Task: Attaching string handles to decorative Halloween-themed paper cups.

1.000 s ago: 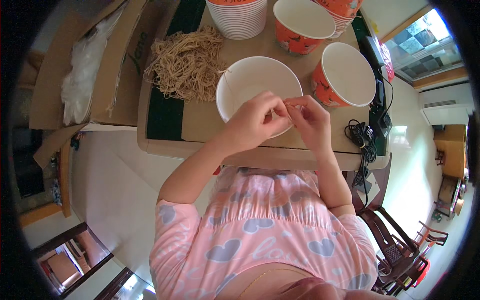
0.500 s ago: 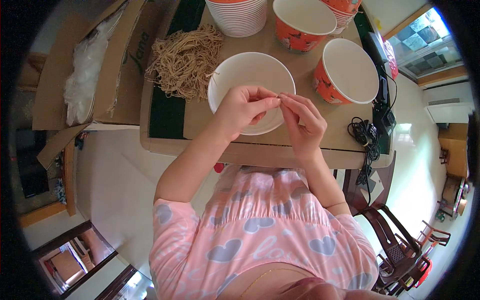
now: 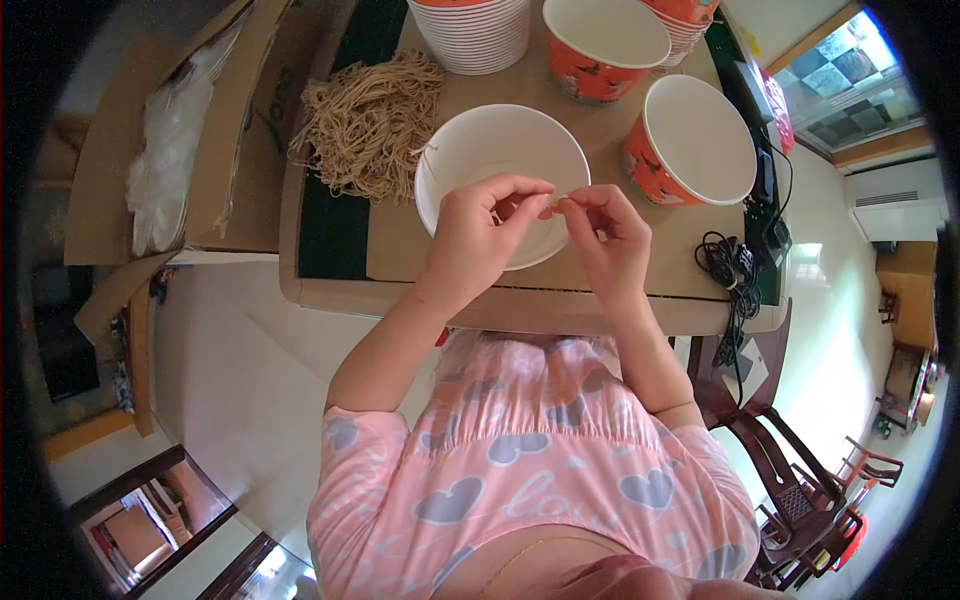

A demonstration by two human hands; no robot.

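Note:
A white paper bucket (image 3: 480, 150) stands upright at the table's near edge, its open mouth facing me. At its left rim a short loop of beige string (image 3: 428, 158) shows. My left hand (image 3: 487, 228) and my right hand (image 3: 607, 235) meet above the right part of the rim, both closed in a pinch with fingertips almost touching. Between them is a tiny pale bit that looks like the end of a string; the fingers hide most of it. A tangled pile of beige strings (image 3: 370, 125) lies left of the bucket.
Orange-printed buckets (image 3: 690, 150) stand at the right and back (image 3: 608, 50), beside a tall nested stack (image 3: 470, 40). Coiled black cables (image 3: 730, 265) lie at the table's right edge. An open cardboard box (image 3: 225, 150) with clear plastic is at the left; wooden chairs (image 3: 790, 480) stand lower right.
Both hands have stayed at the bucket's right rim. The left hand has turned more upright and its fingertips have drawn slightly left, opening a small gap between the two pinches.

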